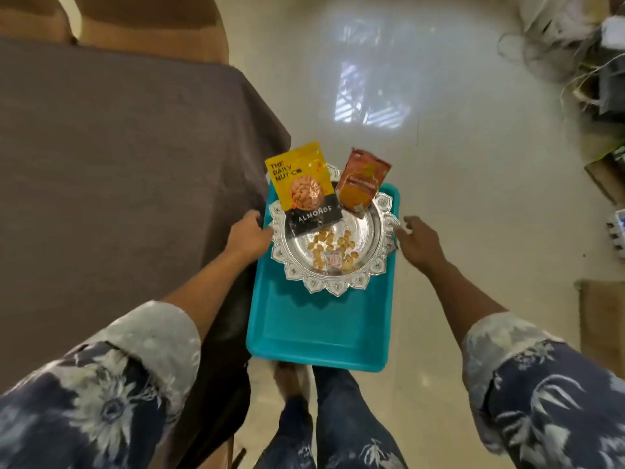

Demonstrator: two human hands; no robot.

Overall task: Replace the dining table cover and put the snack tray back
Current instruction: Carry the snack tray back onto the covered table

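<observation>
The left hand clasps the left rim of the teal tray, held just beside the bench's grey cover, while the right hand sits at the right rim, its grasp unclear, with the silver plate between them.

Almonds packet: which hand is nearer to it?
Left. The left hand is at the teal tray's left rim, just beside the almonds packet; the right hand is at the opposite rim.

Navy sleeves with pale floral print, cuffs rolled back; matching printed trousers
</observation>
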